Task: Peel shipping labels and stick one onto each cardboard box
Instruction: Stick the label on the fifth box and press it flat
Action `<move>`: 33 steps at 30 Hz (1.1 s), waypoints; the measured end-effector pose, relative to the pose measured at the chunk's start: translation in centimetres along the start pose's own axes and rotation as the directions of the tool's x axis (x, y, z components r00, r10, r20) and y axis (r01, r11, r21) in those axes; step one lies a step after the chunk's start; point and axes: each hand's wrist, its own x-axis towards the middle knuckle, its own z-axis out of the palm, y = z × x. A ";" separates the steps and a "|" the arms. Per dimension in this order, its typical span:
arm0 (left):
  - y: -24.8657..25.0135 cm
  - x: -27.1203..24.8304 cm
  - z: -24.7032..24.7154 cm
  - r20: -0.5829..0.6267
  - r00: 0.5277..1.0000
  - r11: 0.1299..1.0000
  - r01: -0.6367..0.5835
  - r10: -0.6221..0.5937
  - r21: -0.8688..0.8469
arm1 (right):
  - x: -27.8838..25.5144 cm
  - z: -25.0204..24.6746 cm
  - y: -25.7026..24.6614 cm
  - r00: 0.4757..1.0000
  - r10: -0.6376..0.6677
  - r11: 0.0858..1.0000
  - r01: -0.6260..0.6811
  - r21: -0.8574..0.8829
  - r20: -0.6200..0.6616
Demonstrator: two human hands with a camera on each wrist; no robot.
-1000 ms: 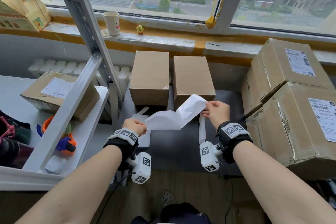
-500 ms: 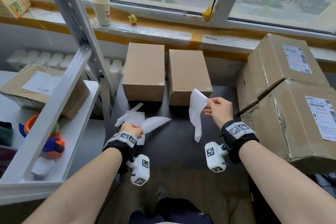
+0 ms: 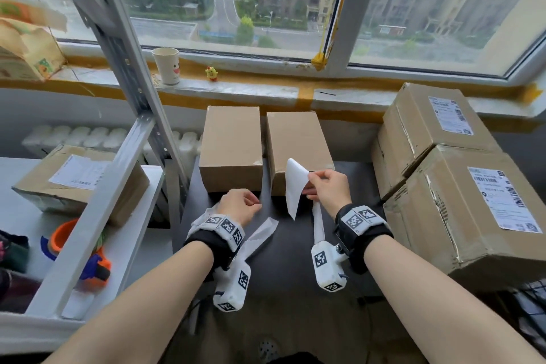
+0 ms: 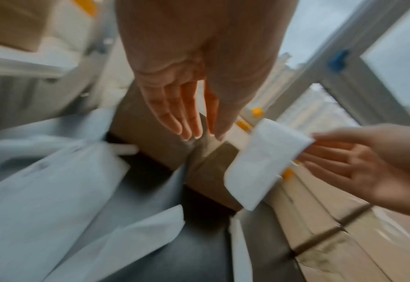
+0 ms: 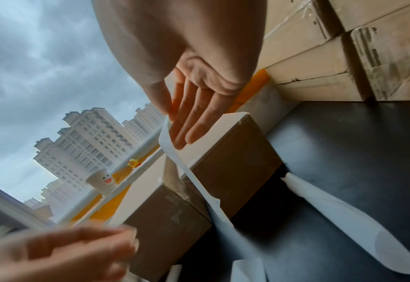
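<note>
Two plain cardboard boxes stand side by side at the back of the black table (image 3: 280, 275): the left box (image 3: 232, 145) and the right box (image 3: 297, 145). My right hand (image 3: 325, 189) pinches a peeled white label (image 3: 294, 186) by its edge, and it hangs in front of the right box's near face. The right wrist view shows thumb and fingers (image 5: 187, 114) on the label (image 5: 182, 162). My left hand (image 3: 240, 205) holds nothing and hovers just before the left box. In the left wrist view its fingers (image 4: 182, 118) are straight. Discarded backing paper (image 3: 261, 233) lies beneath it.
Two large labelled boxes (image 3: 472, 210) are stacked at the table's right edge. A metal shelf (image 3: 118, 171) on the left carries a labelled box (image 3: 79, 180) and tape dispensers (image 3: 76, 245). A paper cup (image 3: 167, 65) and a toy chick (image 3: 211, 72) sit on the windowsill. A white strip (image 3: 318, 221) lies under my right wrist.
The label came fully off its backing. My left hand laid the backing on the table, let go and rose towards the left box. My right hand keeps the label near the right box.
</note>
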 end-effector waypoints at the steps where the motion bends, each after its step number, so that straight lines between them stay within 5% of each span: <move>1: 1.5 -0.1 -0.1 0.000 0.996 0.995 -0.092 0.092 0.028 | -0.3 0.4 -0.5 1.000 -0.006 1.000 0.006 0.009 0.004; 5: 5.7 -1.1 -0.8 -0.024 0.957 0.946 -0.282 0.290 0.160 | -1.5 1.4 -1.8 1.000 -0.024 0.997 0.023 0.074 0.008; 9: 6.6 -1.9 -1.5 -0.068 0.934 0.904 -0.319 0.351 0.283 | -2.7 1.9 -2.8 0.999 -0.047 0.997 0.048 0.066 -0.024; 20: 5.3 -4.7 -2.7 -0.196 0.909 0.914 -0.313 0.367 0.257 | -6.4 2.2 -3.4 0.999 -0.037 0.966 0.032 0.256 0.012; 27: 5.0 -5.4 -3.3 -0.200 0.939 0.954 -0.249 0.280 0.166 | -7.3 1.7 -3.1 0.997 -0.058 0.949 0.040 0.313 0.048; 33: 5.2 -2.6 -3.8 -0.156 0.954 0.963 -0.267 0.258 -0.039 | -4.9 1.0 -2.5 0.995 -0.092 0.978 0.082 0.192 0.041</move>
